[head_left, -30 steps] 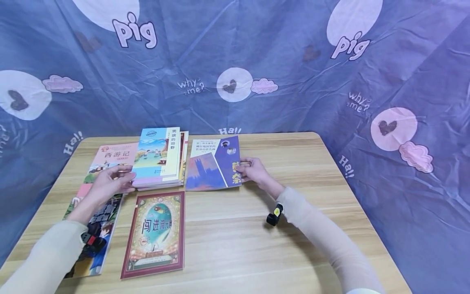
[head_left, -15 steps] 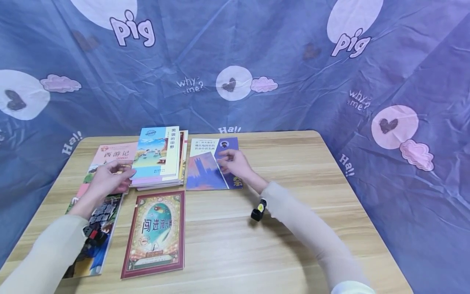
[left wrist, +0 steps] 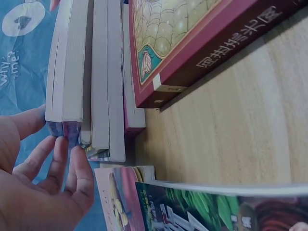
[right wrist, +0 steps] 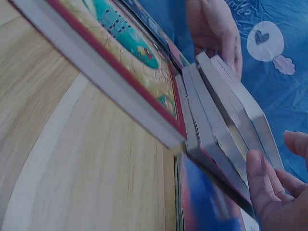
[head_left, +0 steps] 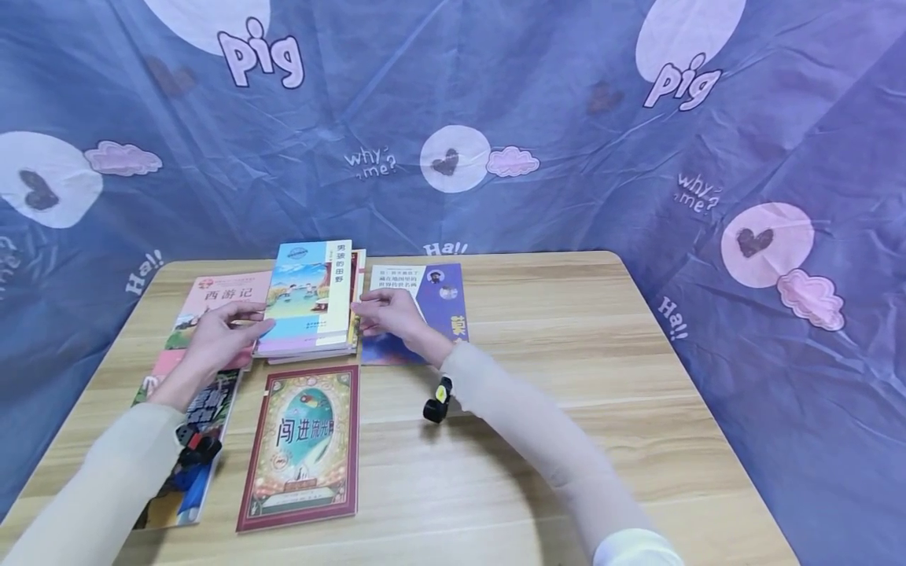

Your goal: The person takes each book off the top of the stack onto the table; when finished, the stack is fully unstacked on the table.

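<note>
A stack of several books (head_left: 300, 295) stands at the back left of the table, a blue-and-yellow picture-cover book on top. My left hand (head_left: 222, 334) holds the left edge of the upper books, thumb at the cover side and fingers at the spines (left wrist: 71, 129). A dark gap shows between these upper books and the lower ones (left wrist: 107, 96). My right hand (head_left: 392, 318) is at the stack's right edge, fingers (right wrist: 256, 166) extended against or close beside the page edges; its thumb looks apart from the cover. Under that hand lies a purple-and-white book (head_left: 449, 306), partly covered.
A red-bordered book (head_left: 300, 448) lies in front of the stack. A pink-covered book (head_left: 230, 291) and a dark-covered book (head_left: 187, 472) lie along the left, partly hidden by the left arm. A blue printed cloth (head_left: 566, 189) hangs behind the wooden table (head_left: 552, 338).
My right hand has moved left from the purple-and-white book's right edge, across it, to the stack. My left hand stays at the stack; the upper books have shifted slightly.
</note>
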The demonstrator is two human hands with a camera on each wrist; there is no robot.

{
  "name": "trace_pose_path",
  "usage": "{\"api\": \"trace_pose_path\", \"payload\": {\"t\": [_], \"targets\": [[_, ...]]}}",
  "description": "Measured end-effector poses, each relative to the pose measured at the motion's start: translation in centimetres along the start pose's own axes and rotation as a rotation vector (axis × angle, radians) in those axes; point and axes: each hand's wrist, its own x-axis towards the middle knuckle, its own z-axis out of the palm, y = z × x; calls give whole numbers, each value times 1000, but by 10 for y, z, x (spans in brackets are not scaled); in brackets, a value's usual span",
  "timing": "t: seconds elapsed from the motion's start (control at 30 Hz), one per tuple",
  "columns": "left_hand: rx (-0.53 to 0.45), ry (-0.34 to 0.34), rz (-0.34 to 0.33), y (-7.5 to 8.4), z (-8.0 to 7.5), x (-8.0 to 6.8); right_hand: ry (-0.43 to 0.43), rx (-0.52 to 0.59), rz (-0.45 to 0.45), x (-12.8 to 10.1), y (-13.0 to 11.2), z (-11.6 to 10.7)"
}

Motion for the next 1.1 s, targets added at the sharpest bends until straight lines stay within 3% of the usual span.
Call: {"api": "trace_pose_path", "payload": {"t": [0.3,0.5,0.67,0.9,1.1], "targets": [[12,-31,-55,5,4,3,60,19,78,11,-1,20],[27,-6,-8,4,6,4,27,63,83,8,-2,9],[34,10,1,3,5,3,-6,119,58,-3,-3,-17],[78,37,-10,4,7,4,22,130,14,-30,0,-76],[62,33,-17,4,6,5,39,79,28,-71,3,-116]]}}
